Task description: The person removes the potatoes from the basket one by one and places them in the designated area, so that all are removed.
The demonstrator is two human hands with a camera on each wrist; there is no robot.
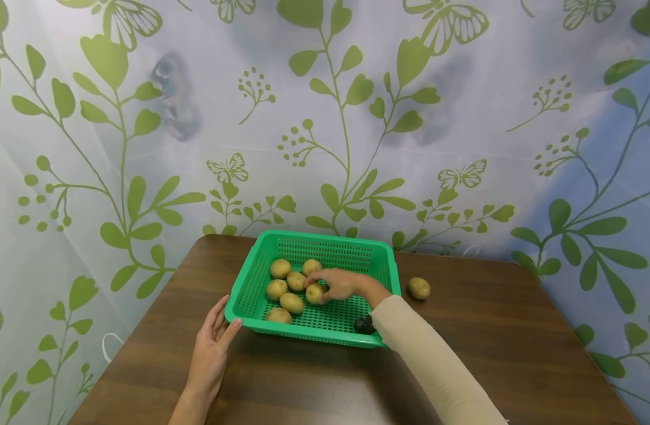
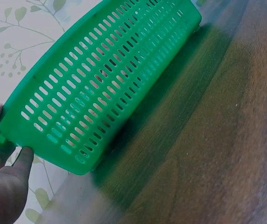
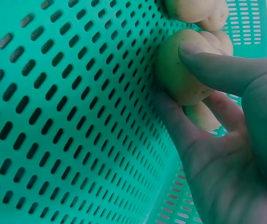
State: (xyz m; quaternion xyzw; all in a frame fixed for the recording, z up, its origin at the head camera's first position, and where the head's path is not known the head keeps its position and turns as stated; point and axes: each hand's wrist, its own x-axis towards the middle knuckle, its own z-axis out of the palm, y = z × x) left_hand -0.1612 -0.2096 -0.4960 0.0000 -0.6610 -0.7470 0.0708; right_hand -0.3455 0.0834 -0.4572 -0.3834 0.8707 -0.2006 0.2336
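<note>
A green plastic basket [image 1: 325,338] with slotted walls stands on the table, several potatoes lying mostly in its left half. My left hand [image 1: 210,348] grips the rim at the basket's front left corner, with thumb and fingertips on either side of it in the left wrist view. Inside the basket, my right hand [image 1: 339,284] holds a potato [image 3: 180,70] between thumb and fingers. Close around that hand lie other potatoes [image 1: 296,281], and one potato [image 3: 189,7] shows above it in the right wrist view.
Outside the basket, a single potato [image 1: 419,288] sits on the brown wooden table [image 1: 516,348] to the right. A small black object [image 1: 363,324] shows beside the right sleeve. Behind the table hangs a curtain [image 1: 463,118] with green leaves and butterflies.
</note>
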